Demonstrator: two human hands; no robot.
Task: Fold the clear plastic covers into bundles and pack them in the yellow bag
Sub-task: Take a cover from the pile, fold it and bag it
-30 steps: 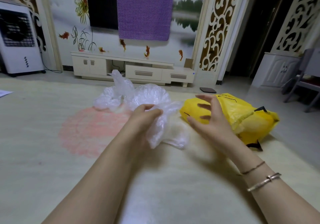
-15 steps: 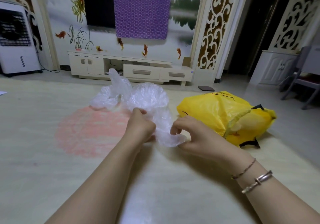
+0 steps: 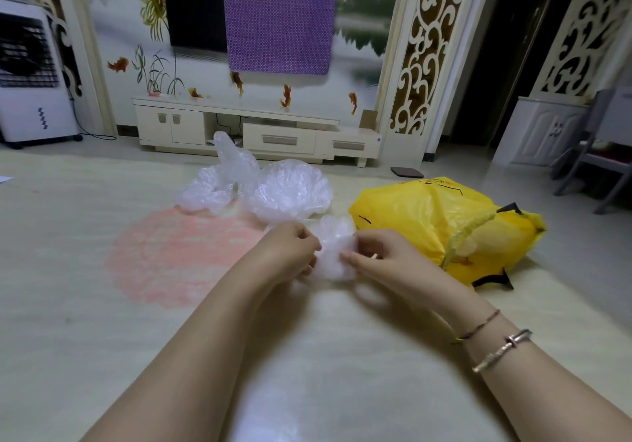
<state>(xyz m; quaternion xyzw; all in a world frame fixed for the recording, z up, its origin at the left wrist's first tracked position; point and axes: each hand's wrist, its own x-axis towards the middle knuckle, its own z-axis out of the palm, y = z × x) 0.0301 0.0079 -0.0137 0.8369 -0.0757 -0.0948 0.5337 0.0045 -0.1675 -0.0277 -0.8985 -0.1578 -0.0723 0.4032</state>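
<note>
Pale flooring lay under everything. Beside the yellow bag, the right hand had returned to pinch the clear cover alongside the left hand, compacting it into a bundle nearly ready for packing.

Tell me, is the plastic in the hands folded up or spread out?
Folded up: the small clear plastic cover is a tight wad pinched between left hand and right hand.

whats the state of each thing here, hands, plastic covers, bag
left hand: fingers curled, gripping the small plastic bundle
right hand: fingers pinching the same bundle
small plastic bundle: scrunched up, held between both hands, not in the bag
loose plastic covers: unfolded, heaped on the mat
yellow bag: lying on its side, bulging
</note>
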